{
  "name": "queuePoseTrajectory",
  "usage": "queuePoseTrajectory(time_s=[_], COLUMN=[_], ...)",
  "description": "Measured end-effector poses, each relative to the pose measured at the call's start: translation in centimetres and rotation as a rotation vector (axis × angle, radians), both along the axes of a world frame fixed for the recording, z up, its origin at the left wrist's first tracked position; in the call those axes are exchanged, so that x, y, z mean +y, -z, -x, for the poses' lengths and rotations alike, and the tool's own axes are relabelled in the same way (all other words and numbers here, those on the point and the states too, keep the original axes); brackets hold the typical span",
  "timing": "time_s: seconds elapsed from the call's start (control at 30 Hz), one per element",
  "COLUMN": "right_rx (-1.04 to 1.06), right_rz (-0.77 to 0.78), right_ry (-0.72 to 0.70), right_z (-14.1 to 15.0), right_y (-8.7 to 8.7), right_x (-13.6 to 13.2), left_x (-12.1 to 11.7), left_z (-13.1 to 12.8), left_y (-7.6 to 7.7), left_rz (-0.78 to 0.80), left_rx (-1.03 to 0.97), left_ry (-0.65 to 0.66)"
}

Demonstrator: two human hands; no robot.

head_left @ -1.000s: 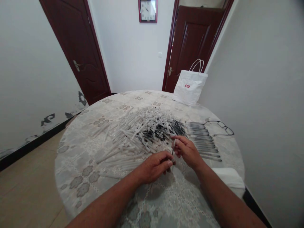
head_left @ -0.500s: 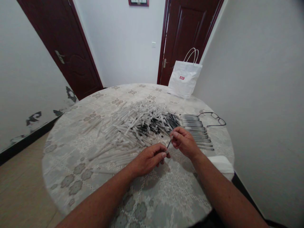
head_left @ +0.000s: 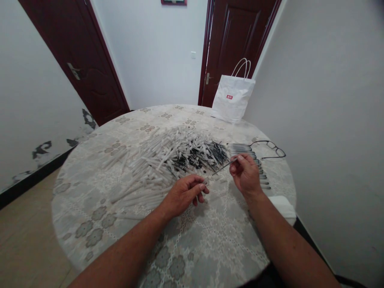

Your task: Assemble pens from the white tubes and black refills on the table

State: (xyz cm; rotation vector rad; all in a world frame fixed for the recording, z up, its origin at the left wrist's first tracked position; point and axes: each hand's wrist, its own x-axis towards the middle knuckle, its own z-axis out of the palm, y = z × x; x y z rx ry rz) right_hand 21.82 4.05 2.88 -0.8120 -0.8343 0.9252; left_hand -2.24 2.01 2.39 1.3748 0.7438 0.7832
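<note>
My right hand (head_left: 244,172) pinches one end of a thin dark pen refill (head_left: 223,169), whose other end slants down to the left. Apart from that end, my left hand (head_left: 187,192) has thumb and forefinger closed on a small pale piece (head_left: 205,181), likely a pen part. Behind both hands spreads a heap of pale pen barrels (head_left: 138,182), with short white pieces (head_left: 183,138) on top. Dark refills (head_left: 218,152) lie at the heap's right side. A row of pens (head_left: 264,176) with dark ends is partly hidden behind my right hand.
The round table has a flowered cloth (head_left: 177,266). Eyeglasses (head_left: 271,149) lie past the row of pens. A white paper bag (head_left: 232,102) stands at the back right, and a white box-like object (head_left: 282,208) sits beside my right forearm.
My right hand has moved right and slightly up with the refill, so more of its length shows. My left hand has shifted a little left, and the gap between the hands has widened.
</note>
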Motion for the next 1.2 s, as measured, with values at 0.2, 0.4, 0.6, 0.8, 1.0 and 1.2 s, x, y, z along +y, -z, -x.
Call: queuePoseTrajectory(time_s=[0.2,0.4,0.6,0.8,1.0,1.2], right_rx=[-0.036,0.013,-0.038,-0.086,-0.137,-0.365], right_rz=[-0.005,-0.052,-0.043,-0.051,-0.024,0.012], right_ry=[-0.02,0.024,-0.041,-0.089,-0.109,-0.294], right_z=[0.4,0.0,0.4,0.6,0.3,0.4], right_y=[0.0,-0.2,-0.1,-0.3,0.1,0.7], right_x=[-0.2,-0.1,-0.3,-0.8,-0.6,-1.2], left_x=[0.2,0.1,0.1,0.1,0.1,0.2], left_z=[0.1,0.0,0.1,0.2,0.4,0.7], left_y=[0.6,0.4,0.4,0.4,-0.1,-0.1], left_rz=[0.015,0.017,0.031,0.072,0.154,0.27], left_rx=[0.011,0.033,0.031,0.023,-0.03,-0.2], left_ry=[0.012,0.021,0.011,0.013,0.082,0.131])
